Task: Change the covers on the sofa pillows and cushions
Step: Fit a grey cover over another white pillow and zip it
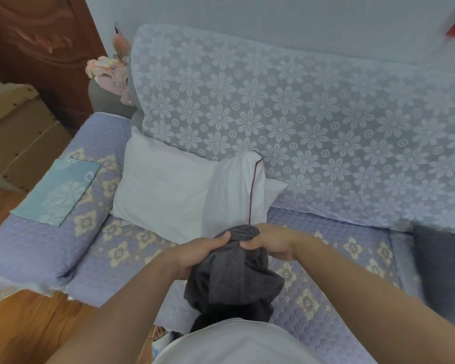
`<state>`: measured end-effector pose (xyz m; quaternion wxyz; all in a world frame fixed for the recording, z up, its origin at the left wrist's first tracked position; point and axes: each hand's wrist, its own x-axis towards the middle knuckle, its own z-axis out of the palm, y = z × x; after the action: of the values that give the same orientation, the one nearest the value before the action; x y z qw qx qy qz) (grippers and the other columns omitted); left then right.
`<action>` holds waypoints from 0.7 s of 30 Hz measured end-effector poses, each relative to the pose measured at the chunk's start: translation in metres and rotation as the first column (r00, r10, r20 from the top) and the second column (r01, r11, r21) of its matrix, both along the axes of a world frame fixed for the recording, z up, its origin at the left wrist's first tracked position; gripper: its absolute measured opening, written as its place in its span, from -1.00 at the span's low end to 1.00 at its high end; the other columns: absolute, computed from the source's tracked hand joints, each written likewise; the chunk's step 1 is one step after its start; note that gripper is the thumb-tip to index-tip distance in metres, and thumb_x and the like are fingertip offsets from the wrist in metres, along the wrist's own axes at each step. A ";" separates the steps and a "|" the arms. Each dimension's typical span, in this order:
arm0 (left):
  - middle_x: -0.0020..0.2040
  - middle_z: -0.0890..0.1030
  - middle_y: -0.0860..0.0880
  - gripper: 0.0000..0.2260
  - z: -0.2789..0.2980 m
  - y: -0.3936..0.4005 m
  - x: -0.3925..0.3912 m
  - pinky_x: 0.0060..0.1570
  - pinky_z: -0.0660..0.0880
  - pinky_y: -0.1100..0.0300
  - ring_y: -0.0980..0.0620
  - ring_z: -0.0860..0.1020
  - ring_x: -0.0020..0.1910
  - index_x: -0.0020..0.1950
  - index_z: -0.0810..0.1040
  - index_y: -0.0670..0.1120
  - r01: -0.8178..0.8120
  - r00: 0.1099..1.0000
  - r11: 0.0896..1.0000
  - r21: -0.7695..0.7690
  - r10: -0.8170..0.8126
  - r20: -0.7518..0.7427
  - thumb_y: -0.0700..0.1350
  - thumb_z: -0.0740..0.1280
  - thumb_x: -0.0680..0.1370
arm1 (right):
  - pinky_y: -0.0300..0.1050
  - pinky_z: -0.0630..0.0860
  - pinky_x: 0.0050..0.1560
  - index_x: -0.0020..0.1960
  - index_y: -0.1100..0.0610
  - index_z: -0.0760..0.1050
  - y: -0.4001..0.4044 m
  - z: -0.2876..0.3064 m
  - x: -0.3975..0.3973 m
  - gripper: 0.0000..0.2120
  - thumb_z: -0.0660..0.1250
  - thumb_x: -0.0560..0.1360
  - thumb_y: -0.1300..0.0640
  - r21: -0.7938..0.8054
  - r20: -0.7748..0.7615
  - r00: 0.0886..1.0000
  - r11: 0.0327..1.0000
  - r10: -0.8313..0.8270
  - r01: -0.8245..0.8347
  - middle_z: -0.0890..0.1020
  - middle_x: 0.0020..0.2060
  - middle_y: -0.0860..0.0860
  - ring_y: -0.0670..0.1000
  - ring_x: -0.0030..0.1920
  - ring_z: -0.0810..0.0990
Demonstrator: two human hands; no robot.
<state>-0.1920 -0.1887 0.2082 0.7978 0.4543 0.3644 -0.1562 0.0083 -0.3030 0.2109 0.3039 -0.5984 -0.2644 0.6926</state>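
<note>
Both hands hold a bunched dark grey cover (229, 274) over the sofa seat (326, 290). The left hand (197, 254) has its fingers curled round the left side of the bundle; the right hand (271, 243) pinches the top edge, fingers folded in. The cover hangs slack and crumpled, empty as far as I can tell.

A bare white pillow (168, 187) leans on the floral backrest throw (313, 114), just beyond the hands, with a loose white cover with dark red piping (237, 190) draped against it. A folded teal cover (57, 190) lies on the left armrest, untouched. A dark cushion (441, 271) sits at the right edge.

Judgement: early to middle. The pillow is uncovered, no new cover is on yet, and the teal one waits.
</note>
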 end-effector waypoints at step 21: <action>0.25 0.67 -0.13 -0.55 -0.018 -0.011 -0.024 0.38 0.48 -0.03 -0.11 0.62 0.27 0.35 0.59 -0.13 -0.015 0.997 0.997 0.074 0.009 0.079 0.06 0.49 0.54 | 0.11 0.55 0.28 0.17 0.22 0.65 -0.009 -0.004 -0.028 -0.66 0.51 0.40 0.30 -0.006 0.124 0.977 0.985 -0.172 0.174 0.72 0.06 0.14 0.16 0.14 0.67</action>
<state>-0.2158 -0.1996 0.1902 0.7949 0.4875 0.3409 -0.1197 -0.0200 -0.3121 0.2066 0.3410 -0.6632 -0.2240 0.6274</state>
